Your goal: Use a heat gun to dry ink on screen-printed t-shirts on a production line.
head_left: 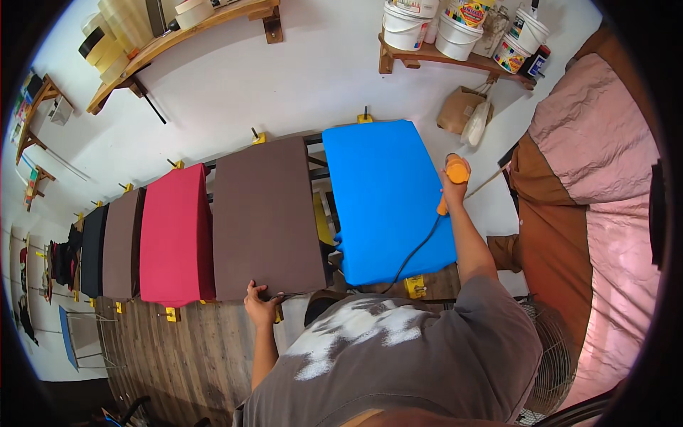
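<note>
My right hand (453, 189) is wrapped round the handle of an orange heat gun (457, 171), raised over the right side of a blue fabric-covered board (391, 203). The gun's black cord (415, 250) runs down across the blue cloth toward my body. To the left lies a wide brown fabric-covered board (267, 213), its cloth smooth and taut. At its near edge is my left hand (262, 304), fingers apart and touching the cloth, with no tool visible in it.
Further left in the row come a red board (174, 235), a second brown one (122, 245) and a black one (92, 249). Yellow clamps (415, 287) line the rack. Wall shelves hold white tubs (457, 37) and tape rolls (107, 53). A fan (551, 349) stands right, beside hanging pink-and-brown cloth (590, 135).
</note>
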Demonstrator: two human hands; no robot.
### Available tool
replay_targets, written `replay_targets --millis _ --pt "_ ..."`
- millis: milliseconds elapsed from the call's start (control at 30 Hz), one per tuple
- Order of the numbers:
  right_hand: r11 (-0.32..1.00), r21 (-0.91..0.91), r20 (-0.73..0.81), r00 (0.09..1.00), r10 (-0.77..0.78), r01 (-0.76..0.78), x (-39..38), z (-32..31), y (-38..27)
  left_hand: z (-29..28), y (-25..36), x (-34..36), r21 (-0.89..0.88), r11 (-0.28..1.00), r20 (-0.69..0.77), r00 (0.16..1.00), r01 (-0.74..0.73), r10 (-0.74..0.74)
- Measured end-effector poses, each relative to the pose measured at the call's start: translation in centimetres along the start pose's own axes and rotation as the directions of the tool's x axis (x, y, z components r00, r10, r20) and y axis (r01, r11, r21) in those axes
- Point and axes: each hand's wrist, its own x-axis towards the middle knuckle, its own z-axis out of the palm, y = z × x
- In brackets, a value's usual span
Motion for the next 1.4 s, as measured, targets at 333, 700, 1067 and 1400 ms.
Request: replay_targets --millis 333,700,1067,1400 --pt "0.984 0.139 0.391 0.907 -0.154 0.107 -5.4 9.8 -1.7 -0.2 -0.6 -0.1 0.021 1.0 0.01 1.0 0.0 0.0" --pt "0.932 0.239 0.681 0.637 -0.361 0.273 -14.2 15.6 -3.4 0.5 -1.8 0.0 -0.008 1.0 0.004 1.0 -0.008 0.008" --pt "0.924 -0.085 0.159 0.921 -0.357 0.373 -7.4 5.7 -1.3 -0.9 -0.1 -0.4 0.011 1.0 0.037 0.999 0.006 -0.006" --pt "0.947 0.112 0.651 0.698 -0.298 0.3 -24.1 10.2 -7.2 -0.3 -3.8 -0.1 0.176 0.957 0.261 0.949 -0.229 0.179"
